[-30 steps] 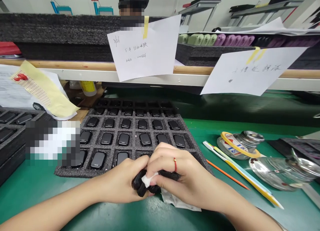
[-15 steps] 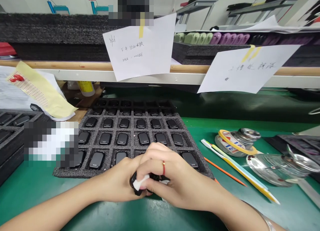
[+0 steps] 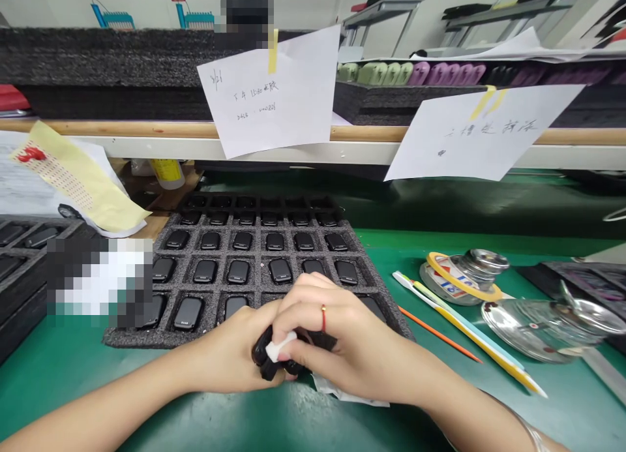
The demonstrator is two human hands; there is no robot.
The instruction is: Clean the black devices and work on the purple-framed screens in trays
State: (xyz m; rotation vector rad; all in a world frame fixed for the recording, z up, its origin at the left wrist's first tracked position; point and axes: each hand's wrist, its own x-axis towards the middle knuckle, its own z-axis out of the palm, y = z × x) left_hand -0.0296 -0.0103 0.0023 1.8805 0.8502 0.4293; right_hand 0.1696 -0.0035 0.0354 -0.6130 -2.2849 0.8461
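Work on the black device (image 3: 267, 372) appears under way: a white wipe (image 3: 282, 346) lies against it, but its surface is too hidden to show how much is done or left. Watch bodies (image 3: 188, 313) occupy many compartments of the foam tray (image 3: 147, 338); whether any are finished cannot be told. The device lies in front of the tray, above the desk (image 3: 210, 419), within the closed fingers of the left hand (image 3: 229, 354). The right hand (image 3: 347, 338) pinches the wipe between thumb and fingers, directly over the device's near end, with a white cloth (image 3: 349, 395) below.
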